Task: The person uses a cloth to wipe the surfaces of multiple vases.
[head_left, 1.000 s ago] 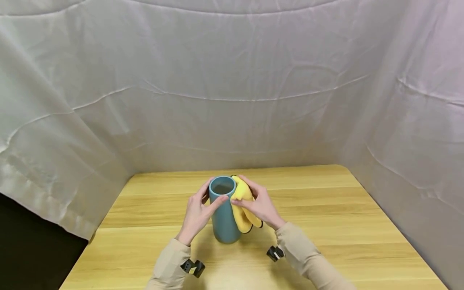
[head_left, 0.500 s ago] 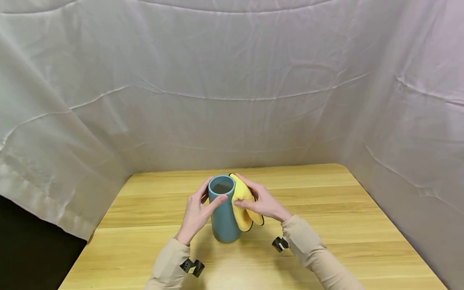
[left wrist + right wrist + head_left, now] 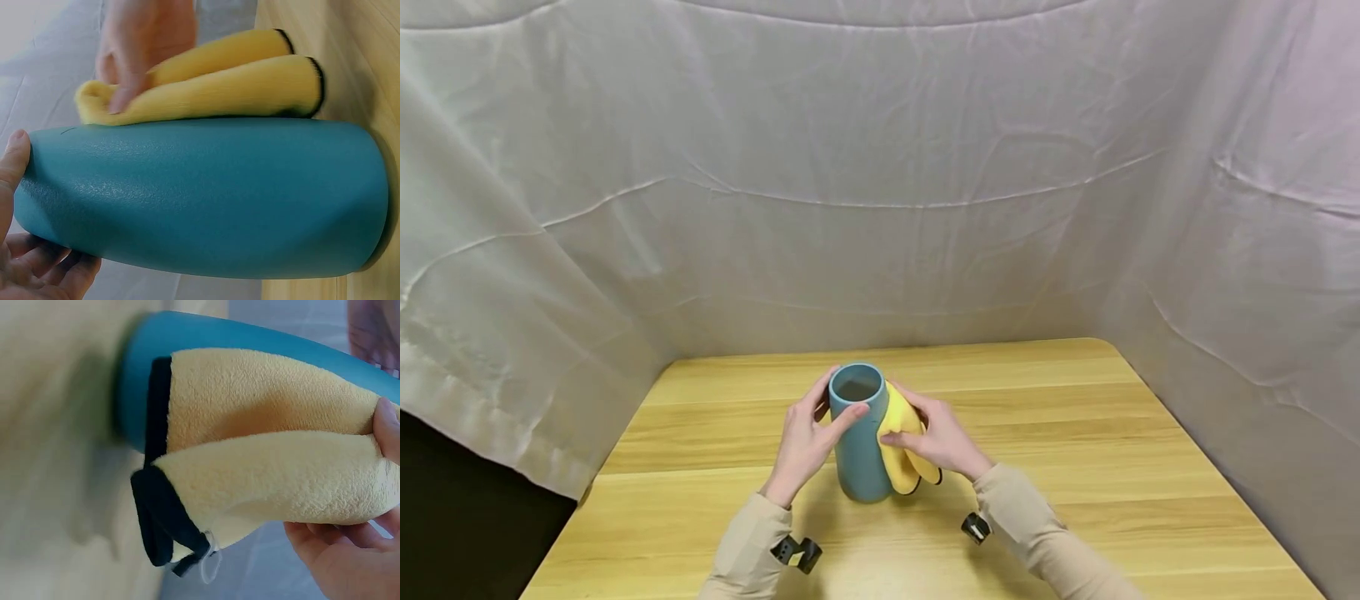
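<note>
A tall teal vase [image 3: 861, 458] stands upright on the wooden table, its round mouth facing up. My left hand [image 3: 805, 437] grips it near the rim from the left, thumb in front and fingers behind. On the vase's right side, my right hand [image 3: 943, 433] pinches a folded yellow cleaning cloth [image 3: 898, 421] and holds it against the wall. The left wrist view shows the cloth [image 3: 225, 90] lying along the vase [image 3: 206, 200]. Black edging and a small clear loop show on the cloth [image 3: 275, 469] in the right wrist view.
The light wood table [image 3: 1075, 467] runs out to both sides of the vase. Grey-white fabric [image 3: 880, 192] hangs behind it and along both sides. A dark area [image 3: 467, 508] lies beyond the table's left edge.
My right hand has slid the cloth a little up, then down along the vase's right side. The left hand keeps its grip near the rim, and the vase stays nearly in place.
</note>
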A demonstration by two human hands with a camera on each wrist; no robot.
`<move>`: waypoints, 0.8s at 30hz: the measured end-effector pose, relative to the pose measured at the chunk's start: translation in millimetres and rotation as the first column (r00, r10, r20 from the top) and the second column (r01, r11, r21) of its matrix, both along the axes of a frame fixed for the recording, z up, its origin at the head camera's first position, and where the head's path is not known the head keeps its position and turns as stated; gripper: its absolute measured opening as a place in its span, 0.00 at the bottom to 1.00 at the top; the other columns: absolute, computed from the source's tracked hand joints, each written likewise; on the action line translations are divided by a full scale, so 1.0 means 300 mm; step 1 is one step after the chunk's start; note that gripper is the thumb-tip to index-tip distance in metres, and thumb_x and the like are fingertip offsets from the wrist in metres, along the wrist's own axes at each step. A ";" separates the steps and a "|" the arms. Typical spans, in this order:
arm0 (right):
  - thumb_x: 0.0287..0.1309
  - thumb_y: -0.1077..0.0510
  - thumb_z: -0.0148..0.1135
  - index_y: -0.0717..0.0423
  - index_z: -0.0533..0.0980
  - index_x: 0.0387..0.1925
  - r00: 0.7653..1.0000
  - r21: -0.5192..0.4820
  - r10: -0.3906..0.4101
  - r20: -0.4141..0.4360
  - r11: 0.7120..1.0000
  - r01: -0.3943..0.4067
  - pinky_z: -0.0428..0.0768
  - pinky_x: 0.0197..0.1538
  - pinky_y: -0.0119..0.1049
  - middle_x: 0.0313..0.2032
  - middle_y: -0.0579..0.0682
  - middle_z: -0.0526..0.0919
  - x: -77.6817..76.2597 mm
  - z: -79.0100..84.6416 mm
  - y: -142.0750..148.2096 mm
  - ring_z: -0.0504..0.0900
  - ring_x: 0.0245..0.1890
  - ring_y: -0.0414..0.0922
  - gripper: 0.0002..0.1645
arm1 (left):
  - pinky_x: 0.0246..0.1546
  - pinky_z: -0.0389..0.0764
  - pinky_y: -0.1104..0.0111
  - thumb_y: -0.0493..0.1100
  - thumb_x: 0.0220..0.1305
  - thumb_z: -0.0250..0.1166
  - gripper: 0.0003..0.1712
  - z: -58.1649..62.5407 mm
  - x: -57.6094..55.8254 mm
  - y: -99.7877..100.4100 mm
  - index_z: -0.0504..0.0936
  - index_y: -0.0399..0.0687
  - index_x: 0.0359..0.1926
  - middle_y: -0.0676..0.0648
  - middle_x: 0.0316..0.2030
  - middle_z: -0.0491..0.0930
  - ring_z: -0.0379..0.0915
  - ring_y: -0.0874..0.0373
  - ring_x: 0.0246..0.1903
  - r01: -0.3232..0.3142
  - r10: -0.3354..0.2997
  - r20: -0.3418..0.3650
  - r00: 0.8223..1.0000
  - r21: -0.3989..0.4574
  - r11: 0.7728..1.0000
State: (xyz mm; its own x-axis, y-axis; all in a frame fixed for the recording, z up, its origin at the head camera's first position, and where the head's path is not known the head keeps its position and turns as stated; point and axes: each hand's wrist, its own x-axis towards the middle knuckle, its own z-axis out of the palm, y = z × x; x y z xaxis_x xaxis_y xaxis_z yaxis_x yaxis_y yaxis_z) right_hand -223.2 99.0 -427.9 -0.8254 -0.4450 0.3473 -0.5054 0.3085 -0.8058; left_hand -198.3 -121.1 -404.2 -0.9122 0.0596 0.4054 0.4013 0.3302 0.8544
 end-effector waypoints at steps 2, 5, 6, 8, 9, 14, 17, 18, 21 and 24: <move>0.53 0.56 0.76 0.54 0.65 0.74 1.000 0.017 -0.009 0.007 1.000 0.009 0.85 0.47 0.30 0.60 0.59 0.82 0.002 -0.034 0.003 0.85 0.47 0.46 0.48 | 0.64 0.78 0.51 0.45 0.60 0.74 0.40 0.000 -0.001 0.000 0.70 0.39 0.70 0.41 0.60 0.82 0.78 0.45 0.61 -0.001 0.001 -0.003 1.000 -0.002 1.000; 0.52 0.56 0.77 0.54 0.64 0.74 1.000 0.038 -0.020 0.024 0.999 0.019 0.84 0.50 0.30 0.60 0.58 0.82 0.004 -0.083 0.007 0.85 0.49 0.47 0.49 | 0.64 0.78 0.51 0.45 0.61 0.74 0.39 0.001 -0.002 -0.001 0.70 0.41 0.70 0.41 0.60 0.81 0.78 0.45 0.61 -0.005 0.005 -0.003 1.000 -0.004 1.000; 0.52 0.56 0.77 0.53 0.64 0.74 0.999 0.043 -0.025 0.031 0.999 0.024 0.84 0.50 0.30 0.60 0.58 0.82 0.006 -0.096 0.008 0.85 0.49 0.47 0.50 | 0.64 0.78 0.50 0.46 0.61 0.74 0.39 0.001 -0.002 -0.001 0.70 0.41 0.70 0.41 0.60 0.81 0.78 0.45 0.61 -0.006 0.006 -0.003 1.000 -0.005 1.000; 0.51 0.55 0.78 0.52 0.65 0.74 0.998 0.038 -0.038 0.054 0.999 0.036 0.83 0.51 0.31 0.61 0.57 0.82 0.009 -0.114 0.008 0.85 0.51 0.49 0.50 | 0.64 0.78 0.50 0.46 0.61 0.74 0.39 0.001 -0.002 -0.001 0.71 0.42 0.70 0.41 0.60 0.81 0.78 0.45 0.61 -0.008 0.008 -0.002 1.000 -0.006 1.000; 0.51 0.55 0.78 0.51 0.65 0.74 0.997 0.033 -0.042 0.061 0.999 0.040 0.83 0.52 0.32 0.61 0.57 0.82 0.009 -0.121 0.007 0.85 0.52 0.50 0.50 | 0.64 0.78 0.50 0.47 0.61 0.74 0.39 0.002 -0.001 -0.001 0.71 0.43 0.70 0.41 0.60 0.81 0.78 0.45 0.62 -0.009 0.009 0.001 1.000 -0.006 1.000; 0.51 0.54 0.78 0.51 0.67 0.73 0.994 -0.005 -0.051 0.095 0.999 0.052 0.81 0.58 0.35 0.65 0.56 0.78 0.007 -0.130 0.001 0.82 0.58 0.53 0.48 | 0.64 0.78 0.50 0.46 0.61 0.74 0.38 0.000 0.004 -0.004 0.71 0.44 0.70 0.41 0.60 0.81 0.78 0.45 0.62 -0.015 0.015 0.008 1.000 0.000 1.000; 0.53 0.57 0.76 0.55 0.67 0.73 0.992 -0.065 -0.029 0.122 0.997 0.037 0.82 0.56 0.33 0.66 0.60 0.77 0.004 -0.120 -0.003 0.83 0.56 0.52 0.46 | 0.64 0.78 0.50 0.46 0.61 0.73 0.39 -0.001 0.005 -0.006 0.71 0.43 0.70 0.41 0.60 0.81 0.78 0.45 0.61 -0.012 0.012 0.003 1.000 0.002 1.000; 0.54 0.58 0.76 0.55 0.66 0.73 0.992 -0.090 -0.022 0.128 0.995 0.033 0.83 0.55 0.32 0.65 0.61 0.77 0.004 -0.112 -0.006 0.83 0.55 0.51 0.46 | 0.64 0.78 0.50 0.46 0.61 0.73 0.38 -0.001 0.005 -0.006 0.71 0.43 0.70 0.41 0.60 0.81 0.78 0.45 0.61 -0.010 0.010 0.003 1.000 0.002 1.000; 0.55 0.62 0.74 0.57 0.66 0.72 0.991 -0.172 0.002 0.135 0.985 0.022 0.84 0.50 0.30 0.63 0.63 0.79 0.005 -0.076 -0.014 0.83 0.50 0.46 0.44 | 0.64 0.78 0.51 0.46 0.61 0.73 0.38 0.001 0.005 -0.005 0.72 0.45 0.70 0.42 0.60 0.81 0.78 0.45 0.61 -0.002 0.002 -0.002 1.000 0.003 1.000; 0.54 0.63 0.74 0.57 0.67 0.72 0.996 -0.204 -0.013 0.088 0.979 0.031 0.84 0.51 0.30 0.62 0.62 0.79 0.006 -0.026 -0.026 0.83 0.50 0.43 0.44 | 0.64 0.78 0.51 0.46 0.61 0.73 0.37 0.002 0.004 -0.006 0.72 0.47 0.69 0.42 0.60 0.82 0.79 0.46 0.61 0.001 -0.001 -0.007 1.000 0.004 1.000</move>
State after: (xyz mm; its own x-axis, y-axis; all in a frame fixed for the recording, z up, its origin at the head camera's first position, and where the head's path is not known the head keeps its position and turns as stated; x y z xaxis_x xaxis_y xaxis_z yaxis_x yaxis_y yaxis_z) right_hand -221.3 91.3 -435.6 -0.8648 -0.3535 0.3566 -0.4267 0.1429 -0.8930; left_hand -197.1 -122.9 -403.5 -0.9092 0.0588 0.4122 0.4077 0.3268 0.8526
